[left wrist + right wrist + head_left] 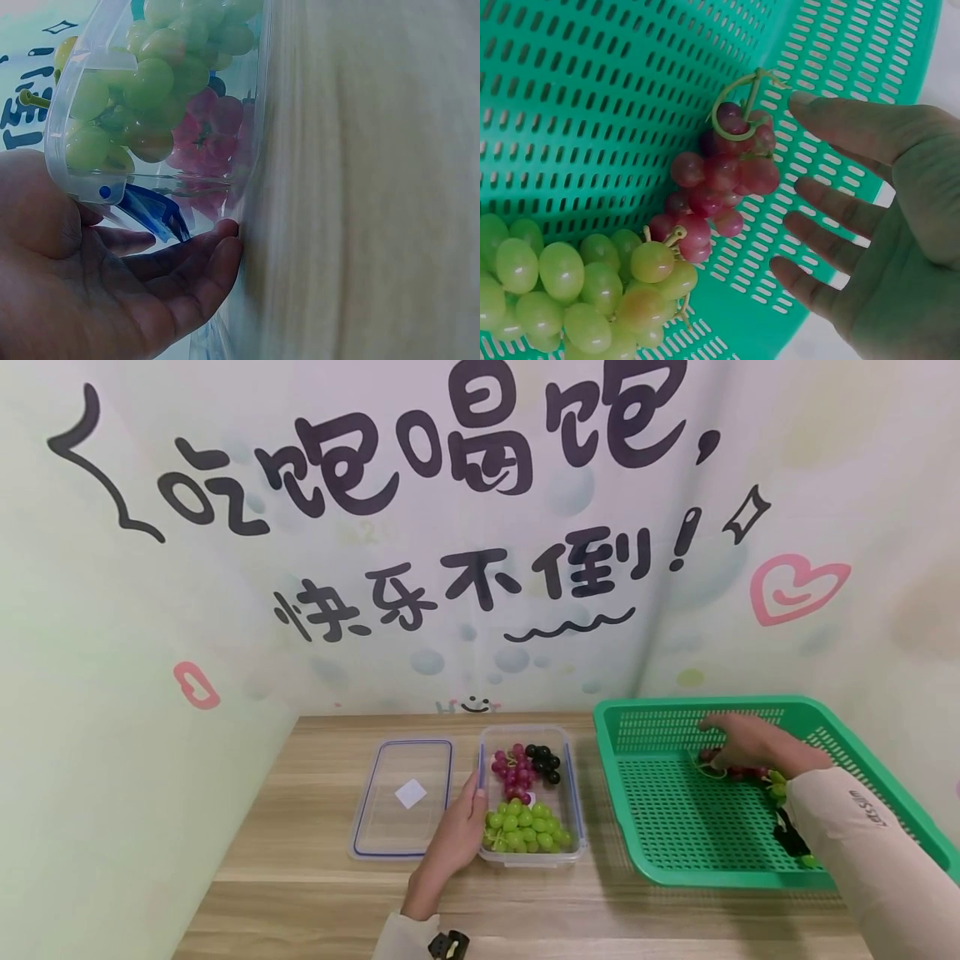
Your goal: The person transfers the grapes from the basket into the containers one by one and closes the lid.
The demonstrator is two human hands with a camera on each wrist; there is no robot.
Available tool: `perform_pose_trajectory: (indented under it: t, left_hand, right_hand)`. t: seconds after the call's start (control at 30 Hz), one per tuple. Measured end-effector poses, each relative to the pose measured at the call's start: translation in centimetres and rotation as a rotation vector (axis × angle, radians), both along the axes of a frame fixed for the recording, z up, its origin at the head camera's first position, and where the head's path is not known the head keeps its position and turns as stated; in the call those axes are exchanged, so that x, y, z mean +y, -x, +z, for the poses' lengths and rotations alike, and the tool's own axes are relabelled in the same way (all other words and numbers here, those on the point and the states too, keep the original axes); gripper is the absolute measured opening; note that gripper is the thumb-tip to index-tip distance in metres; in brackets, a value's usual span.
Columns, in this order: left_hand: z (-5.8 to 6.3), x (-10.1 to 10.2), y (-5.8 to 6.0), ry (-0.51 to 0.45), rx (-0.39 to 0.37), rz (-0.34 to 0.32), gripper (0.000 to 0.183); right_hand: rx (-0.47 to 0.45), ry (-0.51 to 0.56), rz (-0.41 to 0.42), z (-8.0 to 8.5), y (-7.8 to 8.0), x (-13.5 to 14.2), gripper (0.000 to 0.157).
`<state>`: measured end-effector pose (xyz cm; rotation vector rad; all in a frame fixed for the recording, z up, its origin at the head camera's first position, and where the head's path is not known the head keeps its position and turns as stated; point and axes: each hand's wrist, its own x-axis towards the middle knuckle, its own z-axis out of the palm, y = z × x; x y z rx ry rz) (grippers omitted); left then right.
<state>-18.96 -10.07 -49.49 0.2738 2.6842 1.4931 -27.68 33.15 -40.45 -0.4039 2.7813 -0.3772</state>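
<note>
My left hand [459,818] rests along the left side of a clear plastic food container [531,858]. In the left wrist view its fingers [187,281] touch the wall beside a blue-edged latch [154,210]. Inside lie green grapes [528,829], red grapes [512,770] and black grapes [545,763]. Over on the right, my right hand [742,743] reaches into a green basket [660,814]. Its fingers are spread apart, close to a bunch of red grapes [720,180] with a curled stem, and hold nothing. Green grapes [577,285] lie beside that bunch.
A clear lid [375,818] with a blue seal and a white square label lies left of the container on the wooden table [300,852]. Behind stands a wall [450,668] printed with large dark characters.
</note>
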Motion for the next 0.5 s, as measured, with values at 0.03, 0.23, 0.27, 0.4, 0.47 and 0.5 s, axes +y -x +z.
perform_pose_trajectory:
  t: [0.03,0.23,0.27,0.4,0.47,0.5]
  left_hand:
    - [0.0,0.0,0.0,0.002,0.003,-0.001,0.053]
    - [0.0,0.0,-0.1,0.001,-0.004,0.001,0.052]
    - [0.0,0.0,-0.1,0.001,-0.007,0.001,0.052]
    - [-0.1,0.0,-0.1,-0.003,-0.002,-0.002,0.052]
    - [-0.1,0.0,0.0,-0.002,-0.004,-0.001,0.053]
    - [-0.2,0.0,0.0,-0.002,0.000,-0.003,0.053]
  right_hand:
    - [0.003,-0.002,0.002,-0.1,0.0,0.0,0.059]
    - [0.002,-0.018,0.009,-0.8,0.3,0.3,0.058]
    - [-0.002,-0.020,0.009,-0.9,0.3,0.4,0.058]
    - [-0.019,-0.021,0.019,-1.3,0.5,0.6,0.061]
    - [-0.028,-0.019,0.024,-1.4,0.7,0.7,0.061]
    - [-0.032,-0.017,0.030,-1.5,0.7,0.7,0.062]
